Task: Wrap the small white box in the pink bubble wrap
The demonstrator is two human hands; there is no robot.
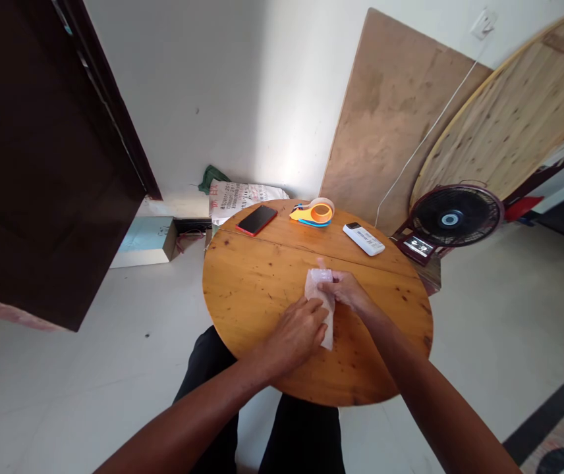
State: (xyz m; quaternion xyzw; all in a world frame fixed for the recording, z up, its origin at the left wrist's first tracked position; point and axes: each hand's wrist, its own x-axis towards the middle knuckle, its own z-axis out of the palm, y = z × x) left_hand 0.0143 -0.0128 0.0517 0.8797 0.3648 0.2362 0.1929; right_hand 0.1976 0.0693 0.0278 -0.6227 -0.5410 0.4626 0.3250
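A narrow piece of translucent whitish bubble wrap [328, 337] lies lengthwise on the round wooden table, its upper end folded or rolled and thicker. From that end a small clear strip, which looks like tape, sticks out. My right hand [348, 290] pinches the upper right edge of the wrap, with the thumb on top. Across its middle rests my left hand [298, 332], fingers curled and closed on the wrap. Whether anything is inside the wrap I cannot tell.
On the round table [252, 283], towards the wall, are a red-edged phone [257, 220], an orange and blue tape dispenser [314, 212] and a white device [364, 238]. A black fan [454, 218] stands beyond the right edge. Boards lean on the wall; a dark door [39, 151] is left.
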